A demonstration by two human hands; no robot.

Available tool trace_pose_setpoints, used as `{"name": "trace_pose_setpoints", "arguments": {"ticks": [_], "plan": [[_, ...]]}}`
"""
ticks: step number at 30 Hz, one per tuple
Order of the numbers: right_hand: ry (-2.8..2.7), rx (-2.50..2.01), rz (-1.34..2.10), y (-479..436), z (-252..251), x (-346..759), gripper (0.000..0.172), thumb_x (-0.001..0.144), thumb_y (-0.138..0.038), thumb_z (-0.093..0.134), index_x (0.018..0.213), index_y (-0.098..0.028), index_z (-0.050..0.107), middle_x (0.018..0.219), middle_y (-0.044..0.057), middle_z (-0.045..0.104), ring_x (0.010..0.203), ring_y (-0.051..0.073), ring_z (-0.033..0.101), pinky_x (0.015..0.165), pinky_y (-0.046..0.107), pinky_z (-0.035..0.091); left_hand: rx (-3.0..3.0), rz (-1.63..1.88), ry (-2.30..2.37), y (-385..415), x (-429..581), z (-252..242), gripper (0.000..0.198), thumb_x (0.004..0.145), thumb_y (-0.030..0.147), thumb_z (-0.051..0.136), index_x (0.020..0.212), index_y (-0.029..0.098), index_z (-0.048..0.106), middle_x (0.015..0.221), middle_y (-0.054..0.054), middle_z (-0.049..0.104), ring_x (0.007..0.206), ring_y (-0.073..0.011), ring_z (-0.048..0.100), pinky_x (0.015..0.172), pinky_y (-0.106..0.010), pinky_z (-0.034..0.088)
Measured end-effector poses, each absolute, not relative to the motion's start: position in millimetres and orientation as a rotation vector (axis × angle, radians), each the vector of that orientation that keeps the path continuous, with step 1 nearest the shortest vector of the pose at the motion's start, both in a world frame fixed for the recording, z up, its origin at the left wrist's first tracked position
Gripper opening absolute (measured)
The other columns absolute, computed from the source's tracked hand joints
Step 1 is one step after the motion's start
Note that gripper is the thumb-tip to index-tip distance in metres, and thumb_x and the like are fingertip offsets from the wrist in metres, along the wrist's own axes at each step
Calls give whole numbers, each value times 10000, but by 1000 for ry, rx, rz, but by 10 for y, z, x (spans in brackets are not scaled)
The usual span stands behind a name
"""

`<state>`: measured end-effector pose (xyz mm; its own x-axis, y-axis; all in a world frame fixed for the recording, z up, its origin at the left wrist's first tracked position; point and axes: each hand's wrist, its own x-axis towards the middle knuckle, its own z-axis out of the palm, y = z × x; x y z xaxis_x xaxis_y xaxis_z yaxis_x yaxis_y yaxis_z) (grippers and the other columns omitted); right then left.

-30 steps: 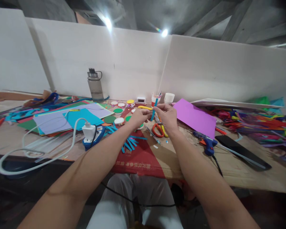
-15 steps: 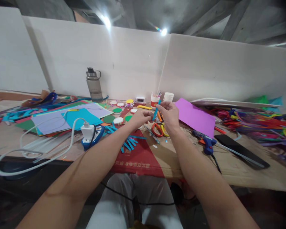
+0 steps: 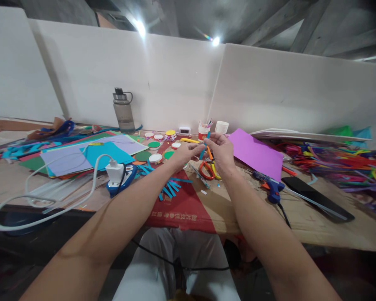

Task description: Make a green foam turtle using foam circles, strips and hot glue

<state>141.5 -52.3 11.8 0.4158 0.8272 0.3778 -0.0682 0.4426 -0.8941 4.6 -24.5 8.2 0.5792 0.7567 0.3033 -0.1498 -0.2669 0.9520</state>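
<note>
A narrow blue paper strip [image 3: 202, 154] is held upright between my two hands, above the middle of the table. My left hand [image 3: 188, 153] pinches it from the left, and my right hand [image 3: 222, 151] grips it from the right with the fingertips. Parts of the strip are hidden by the fingers. Below the hands lie red-handled scissors [image 3: 206, 171], a yellow-handled tool and a pen [image 3: 200, 177]. More blue paper strips [image 3: 171, 189] are heaped to the left, close to several round lids with white and green tops [image 3: 155, 158].
A purple sheet [image 3: 257, 155], a blue glue gun [image 3: 274, 190] and a black phone [image 3: 316, 198] lie to the right. Left are coloured paper sheets [image 3: 65, 161], a power socket with a white cable [image 3: 115, 173] and a water bottle [image 3: 123, 113]. Paper cups [image 3: 221, 127] stand behind.
My left hand has shifted slightly right and up along the strip, bringing its fingertips closer to my right hand. The strip still sits between both hands.
</note>
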Motion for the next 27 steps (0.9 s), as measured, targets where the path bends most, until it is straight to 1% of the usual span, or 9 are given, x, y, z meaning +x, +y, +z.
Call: {"name": "trace_pose_setpoints", "arguments": {"ticks": [2,5,7,11,17,27], "plan": [[-994,-941,692,-535,120,1402,332,636,-345,750,900,-199,610,830,14,678,643,141,606,557,288,517,1713,960,549,-251,42,77,363,742,518,746,761,155,751,773,-76,734,702,-135,630,630,-228,428],[-1014,-917,670,-549,131,1391,311,629,-333,745,873,-200,607,843,15,683,701,147,621,622,295,528,1758,975,591,-250,35,72,320,746,472,751,692,157,739,726,-69,727,657,-122,605,608,-224,408],[-1000,-896,645,-555,142,1387,287,617,-319,746,834,-194,607,817,8,677,725,141,620,659,285,520,1764,972,597,-247,35,73,313,732,466,763,685,158,737,719,-71,729,642,-123,600,597,-227,404],[-982,-910,620,-554,157,1390,257,635,-335,738,794,-186,601,743,-12,640,674,121,581,618,261,476,1778,965,593,-255,41,86,323,711,475,776,678,157,730,707,-68,728,629,-123,592,597,-231,404],[-981,-932,596,-540,155,1404,279,638,-376,740,789,-184,605,717,-30,616,641,100,538,606,250,445,1828,952,643,-279,29,122,344,733,479,747,669,142,721,705,-65,721,623,-109,575,616,-239,410],[-948,-889,639,-574,197,1381,221,610,-302,752,738,-178,620,680,-39,610,611,85,516,606,243,424,1844,943,668,-271,21,114,330,734,465,738,686,140,720,722,-61,722,656,-114,598,637,-242,418]]}}
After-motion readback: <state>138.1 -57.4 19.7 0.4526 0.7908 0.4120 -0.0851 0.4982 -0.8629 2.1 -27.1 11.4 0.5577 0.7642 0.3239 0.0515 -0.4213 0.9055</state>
